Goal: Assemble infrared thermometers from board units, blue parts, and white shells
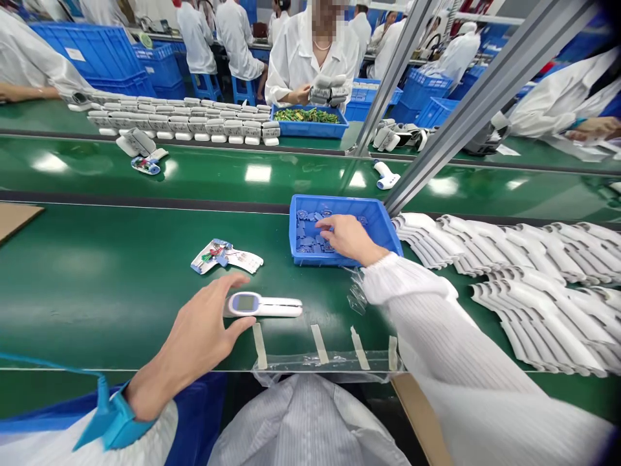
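Note:
My left hand (pixel 201 327) curves round the display end of a white handheld infrared thermometer (pixel 276 307), thumb on the near side and fingers on the far side. The thermometer's small screen faces up. My right hand (pixel 350 237) reaches into a blue plastic bin (pixel 342 260), its fingers apart above small blue plastic parts (pixel 306 243). No part shows in its fingers. Beyond my left hand lies an opened thermometer half (pixel 245 260) with a circuit board and red and green wires exposed.
White shell halves (pixel 548 317) lie in rows at right. A slanted metal post (pixel 436 123) rises behind the bin. Tape strips (pixel 319 343) hold a plastic bag at the near edge. A conveyor (pixel 218 169) carries thermometer pieces; co-workers sit beyond.

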Demonstrator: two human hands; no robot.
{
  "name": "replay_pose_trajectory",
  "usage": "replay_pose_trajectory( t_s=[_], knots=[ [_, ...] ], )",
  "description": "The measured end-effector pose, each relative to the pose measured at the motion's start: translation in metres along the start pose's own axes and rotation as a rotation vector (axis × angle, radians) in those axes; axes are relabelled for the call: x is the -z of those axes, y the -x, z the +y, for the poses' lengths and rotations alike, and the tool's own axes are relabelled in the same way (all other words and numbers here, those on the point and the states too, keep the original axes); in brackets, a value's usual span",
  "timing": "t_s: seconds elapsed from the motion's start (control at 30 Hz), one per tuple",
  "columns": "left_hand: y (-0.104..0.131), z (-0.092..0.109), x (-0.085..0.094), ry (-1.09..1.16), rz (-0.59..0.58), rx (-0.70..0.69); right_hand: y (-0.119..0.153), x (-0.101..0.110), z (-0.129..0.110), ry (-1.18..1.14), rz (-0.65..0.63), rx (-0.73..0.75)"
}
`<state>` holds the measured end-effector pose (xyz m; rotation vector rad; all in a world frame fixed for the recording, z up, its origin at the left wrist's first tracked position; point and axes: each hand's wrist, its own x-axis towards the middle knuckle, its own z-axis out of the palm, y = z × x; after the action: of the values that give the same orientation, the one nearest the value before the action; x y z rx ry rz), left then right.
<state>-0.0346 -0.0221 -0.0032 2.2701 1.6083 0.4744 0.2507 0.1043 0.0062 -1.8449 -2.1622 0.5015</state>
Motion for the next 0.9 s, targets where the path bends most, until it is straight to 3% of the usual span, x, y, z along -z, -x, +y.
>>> replay_pose_trajectory(
  t_s=[0.07, 0.13, 0.23, 0.33, 0.43, 0.53, 0.6, 0.67, 0.77, 0.9],
  knots=[
    [-0.006, 0.004, -0.009, -0.215, -0.009, -0.147, -0.023, -0.009, 0.009, 0.029, -0.100, -0.002],
    [-0.014, 0.014, -0.019, -0.388, -0.114, -0.248, -0.035, -0.017, 0.013, 0.041, -0.166, -0.018],
    [-0.021, 0.025, -0.024, -0.445, -0.189, -0.204, -0.035, -0.017, 0.016, 0.007, -0.178, -0.050],
    [-0.025, 0.025, -0.016, -0.260, -0.155, -0.019, -0.017, -0.005, 0.015, -0.104, -0.084, -0.072],
    [-0.032, 0.028, -0.011, 0.122, -0.122, 0.099, 0.014, 0.005, 0.002, -0.278, -0.011, -0.057],
    [-0.041, 0.041, -0.016, 0.408, -0.020, 0.118, 0.050, 0.005, -0.021, -0.699, -0.071, -0.054],
    [-0.045, 0.050, -0.023, 0.480, 0.056, 0.103, 0.069, 0.001, -0.035, -1.009, -0.113, -0.077],
    [-0.046, 0.056, -0.028, 0.510, 0.109, 0.073, 0.082, -0.003, -0.044, -1.137, -0.105, -0.071],
    [-0.045, 0.057, -0.030, 0.516, 0.135, 0.023, 0.091, -0.006, -0.049, -1.017, 0.011, 0.032],
    [-0.042, 0.055, -0.033, 0.508, 0.108, -0.051, 0.098, -0.012, -0.050, -0.632, 0.180, 0.258]
  ],
)
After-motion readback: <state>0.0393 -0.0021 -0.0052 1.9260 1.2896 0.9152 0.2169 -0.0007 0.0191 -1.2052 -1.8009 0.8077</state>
